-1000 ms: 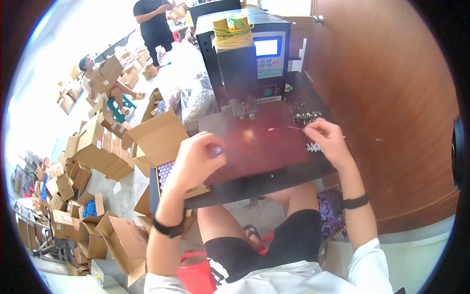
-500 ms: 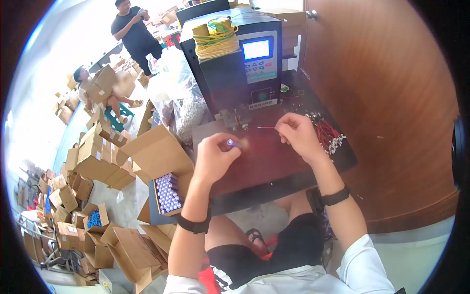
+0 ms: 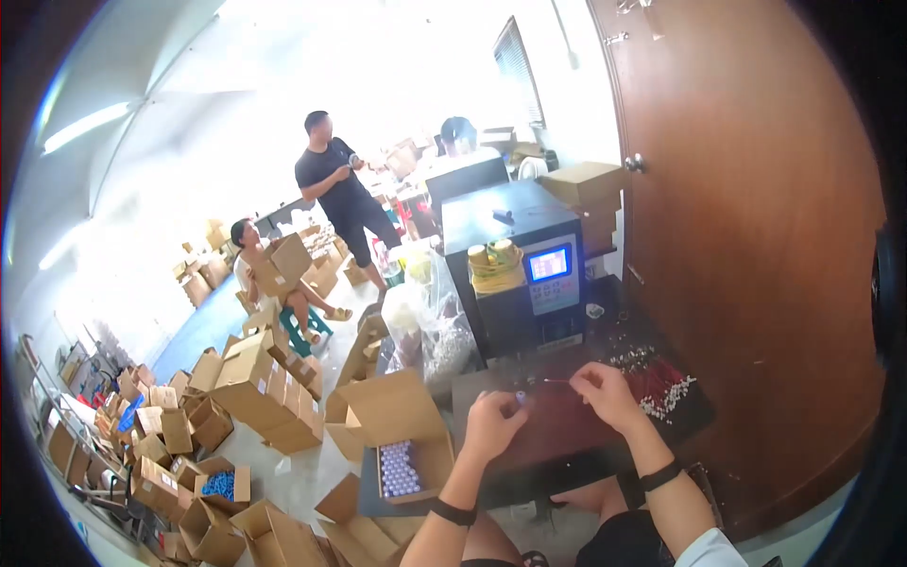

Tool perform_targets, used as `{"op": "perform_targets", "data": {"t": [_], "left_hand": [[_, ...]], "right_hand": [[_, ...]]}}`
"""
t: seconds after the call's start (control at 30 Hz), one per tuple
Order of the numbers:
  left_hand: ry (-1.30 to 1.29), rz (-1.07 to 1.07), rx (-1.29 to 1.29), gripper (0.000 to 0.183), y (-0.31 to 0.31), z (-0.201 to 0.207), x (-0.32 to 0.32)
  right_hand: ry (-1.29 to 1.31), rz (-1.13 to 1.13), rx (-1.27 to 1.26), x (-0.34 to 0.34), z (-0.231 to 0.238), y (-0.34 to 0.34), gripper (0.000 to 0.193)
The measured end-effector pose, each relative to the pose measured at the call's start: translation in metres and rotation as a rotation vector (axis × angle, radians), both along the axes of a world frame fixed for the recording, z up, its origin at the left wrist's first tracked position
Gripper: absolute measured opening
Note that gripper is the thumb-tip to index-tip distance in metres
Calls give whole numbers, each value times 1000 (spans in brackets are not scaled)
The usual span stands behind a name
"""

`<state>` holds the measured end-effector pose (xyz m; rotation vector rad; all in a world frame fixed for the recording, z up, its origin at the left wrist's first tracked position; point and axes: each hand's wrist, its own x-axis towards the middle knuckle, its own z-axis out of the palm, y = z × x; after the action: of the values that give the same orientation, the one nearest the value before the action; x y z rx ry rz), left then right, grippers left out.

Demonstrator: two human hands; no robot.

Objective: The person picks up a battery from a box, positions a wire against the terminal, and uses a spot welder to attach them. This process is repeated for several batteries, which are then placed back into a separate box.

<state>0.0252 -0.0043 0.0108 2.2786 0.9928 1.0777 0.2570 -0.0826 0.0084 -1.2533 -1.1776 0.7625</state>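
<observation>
My left hand (image 3: 492, 421) is closed around a small purple cylindrical battery cell (image 3: 521, 398), whose end shows between thumb and fingers. Across from it, my right hand (image 3: 607, 393) pinches a thin red wire lead (image 3: 558, 381). The lead's pale tip points left toward the cell, with a gap between them. Both hands are over the dark worktable (image 3: 529, 463), in front of a black machine (image 3: 510, 274) with a lit screen and buttons. Beside my right hand lies a pile of red wire leads (image 3: 669, 389) with white connectors.
An open carton (image 3: 412, 397) of purple cells (image 3: 401, 471) stands left of my left forearm. Plastic bags (image 3: 444, 340) and many cartons (image 3: 269, 392) fill the left side. Two people are farther back, one standing, one seated holding a box. A brown door (image 3: 746, 236) borders the right.
My view has tilted up and swung left, so the hands and table appear lower and farther right. Both hands keep hold of the cell and the lead.
</observation>
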Motion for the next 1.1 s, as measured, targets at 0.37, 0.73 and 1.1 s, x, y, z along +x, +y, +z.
{"op": "perform_targets", "data": {"t": [0.37, 0.73, 1.1], "left_hand": [[49, 24, -47, 32, 24, -2, 7], [36, 43, -46, 29, 21, -2, 13], [67, 50, -33, 30, 24, -4, 15]], "right_hand": [[42, 45, 21, 6, -1, 10, 9], [58, -3, -21, 4, 5, 6, 13], [68, -14, -25, 6, 3, 8, 12]]}}
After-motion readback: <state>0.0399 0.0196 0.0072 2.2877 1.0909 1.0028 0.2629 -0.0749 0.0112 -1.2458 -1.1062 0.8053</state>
